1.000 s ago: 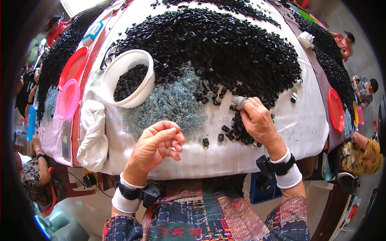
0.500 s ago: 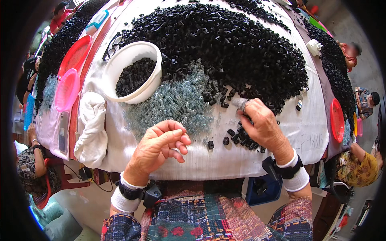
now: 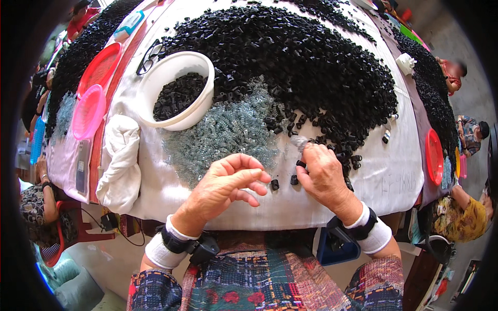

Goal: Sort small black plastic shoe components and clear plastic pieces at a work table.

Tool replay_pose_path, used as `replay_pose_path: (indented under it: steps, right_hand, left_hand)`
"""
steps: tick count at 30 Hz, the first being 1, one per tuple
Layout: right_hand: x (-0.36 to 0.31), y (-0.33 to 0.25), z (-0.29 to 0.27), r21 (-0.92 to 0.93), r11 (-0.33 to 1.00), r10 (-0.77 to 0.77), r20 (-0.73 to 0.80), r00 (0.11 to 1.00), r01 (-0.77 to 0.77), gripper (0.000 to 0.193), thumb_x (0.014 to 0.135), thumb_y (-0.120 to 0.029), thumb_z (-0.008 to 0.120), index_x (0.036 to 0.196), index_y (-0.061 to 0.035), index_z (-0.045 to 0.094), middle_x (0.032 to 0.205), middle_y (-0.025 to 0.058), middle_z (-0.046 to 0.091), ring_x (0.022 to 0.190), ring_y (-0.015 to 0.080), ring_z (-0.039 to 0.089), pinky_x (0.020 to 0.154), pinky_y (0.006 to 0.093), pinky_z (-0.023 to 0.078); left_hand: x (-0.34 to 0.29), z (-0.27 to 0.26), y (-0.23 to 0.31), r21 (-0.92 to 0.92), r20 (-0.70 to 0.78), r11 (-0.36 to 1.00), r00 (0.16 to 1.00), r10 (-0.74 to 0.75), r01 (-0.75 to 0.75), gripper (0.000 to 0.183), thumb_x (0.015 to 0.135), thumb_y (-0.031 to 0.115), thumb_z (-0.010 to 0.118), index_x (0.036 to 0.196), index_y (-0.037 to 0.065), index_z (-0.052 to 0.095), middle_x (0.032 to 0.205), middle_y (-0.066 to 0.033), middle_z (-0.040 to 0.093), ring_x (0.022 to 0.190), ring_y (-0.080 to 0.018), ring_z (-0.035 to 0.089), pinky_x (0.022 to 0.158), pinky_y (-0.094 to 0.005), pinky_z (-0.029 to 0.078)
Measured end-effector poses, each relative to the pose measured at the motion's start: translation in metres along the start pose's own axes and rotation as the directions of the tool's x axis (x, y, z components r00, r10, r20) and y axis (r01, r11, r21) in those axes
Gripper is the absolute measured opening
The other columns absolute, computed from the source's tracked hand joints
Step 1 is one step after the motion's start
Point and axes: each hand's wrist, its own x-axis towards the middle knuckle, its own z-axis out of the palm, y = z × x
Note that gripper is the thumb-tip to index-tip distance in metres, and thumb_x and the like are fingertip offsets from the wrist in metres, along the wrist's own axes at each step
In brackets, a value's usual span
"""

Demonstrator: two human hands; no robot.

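Note:
My left hand (image 3: pixel 223 186) hovers over the white cloth, just in front of a pile of small clear-grey coil springs (image 3: pixel 223 132). Its fingers are curled but apart, and nothing shows between them. To its right, my right hand (image 3: pixel 327 176) pinches a small black plastic cap (image 3: pixel 301 164) between thumb and fingers. Greyish wrapping (image 3: pixel 299 141) covers one of its fingertips. Two loose black caps lie between the hands, one of them a dark cap (image 3: pixel 275 184) near my left fingertips. Beyond both hands spreads a big heap of black caps (image 3: pixel 290 62).
A white bowl (image 3: pixel 210 98) partly filled with black pieces stands left of the springs. Eyeglasses (image 3: pixel 147 61), a twisted white cloth (image 3: pixel 118 166), a phone (image 3: pixel 82 168), and pink (image 3: pixel 89 111) and red baskets lie further left. A blue bin (image 3: pixel 337 249) sits below the table edge. Other people sit at both sides.
My right hand has come down and left from the heap's edge, and a black cap now shows in its pinch. My left hand has moved right, toward it.

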Motion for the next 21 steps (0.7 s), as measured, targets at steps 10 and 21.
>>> replay_pose_path:
  steps: [10, 21]
  right_hand:
    - [0.015, -0.045, -0.023, 0.577, 0.809, -0.013, -0.174, 0.985, 0.113, 0.047, 0.071, 0.006, 0.063, 0.117, 0.0042, 0.053, 0.088, 0.0162, 0.059, 0.078, 0.0327, 0.058, 0.070, 0.0384, 0.050]
    - [0.014, 0.018, -0.009, 0.223, 0.974, -0.008, -0.161, 0.987, 0.044, 0.023, 0.076, 0.006, 0.060, 0.099, 0.0024, 0.057, 0.087, 0.0153, 0.061, 0.080, 0.0299, 0.061, 0.066, 0.0328, 0.050]
  left_hand:
    - [0.005, 0.011, -0.007, -0.121, -0.008, 0.989, 0.996, 0.085, -0.086, 0.017, 0.090, 0.012, 0.062, 0.104, 0.004, 0.058, 0.094, -0.0105, 0.066, 0.082, -0.0187, 0.068, 0.066, -0.0311, 0.058]
    - [-0.007, -0.008, 0.000, -0.171, -0.033, 0.977, 0.992, 0.123, -0.127, 0.015, 0.091, 0.014, 0.062, 0.102, 0.003, 0.060, 0.094, -0.0146, 0.067, 0.077, -0.0189, 0.069, 0.063, -0.0274, 0.058]
